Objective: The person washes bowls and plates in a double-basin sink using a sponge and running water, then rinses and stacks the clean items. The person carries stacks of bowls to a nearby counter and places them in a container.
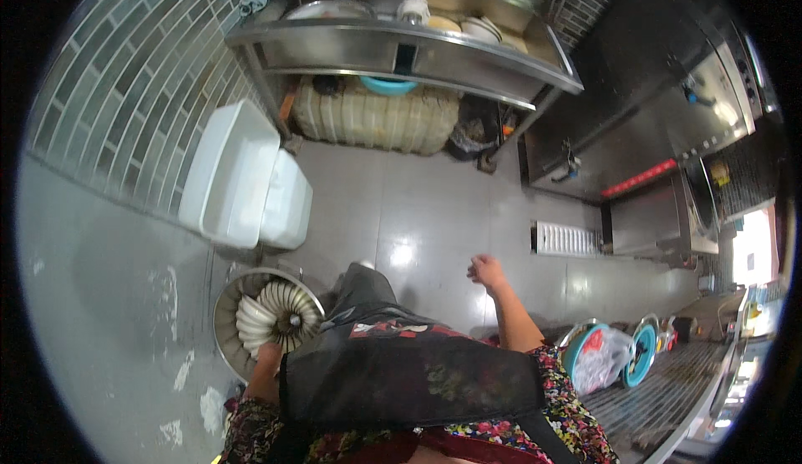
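A wide round metal pot (227, 332) stands on the floor at my left. White dishes, probably bowls (257, 323), are nested in curved rows around its inside. My left hand (269, 356) hangs at the near side of this pot, over its edge. Its fingers are mostly hidden, and whether it touches a dish cannot be made out. Out in front of my body on the right, my right hand (485, 270) is held above the floor with its fingers loosely curled. Nothing shows in it. A dark apron (407, 376) covers my front.
Two white plastic tubs (229, 176) stand by the tiled wall. Ahead is a steel sink (401, 32) with dishes, above a large ribbed container (376, 116). Steel kitchen units (639, 132) line the right. Turquoise basins (640, 356) sit on a slatted surface behind my right arm.
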